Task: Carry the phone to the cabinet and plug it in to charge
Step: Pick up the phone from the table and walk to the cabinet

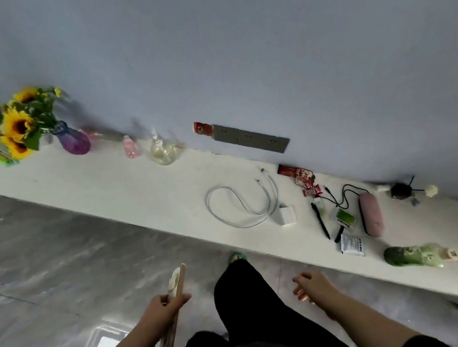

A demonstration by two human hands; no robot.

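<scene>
White tabletop carries a coiled cable and charger below the wall sockets; left hand clasps the phone, right hand loose, fingers unclenched

The left hand grips the phone edge-on above the grey floor; the right hand hangs empty, fingers loose. Ahead, on the white cabinet, a coiled white cable lies beside its charger block, below the grey wall sockets.
</scene>
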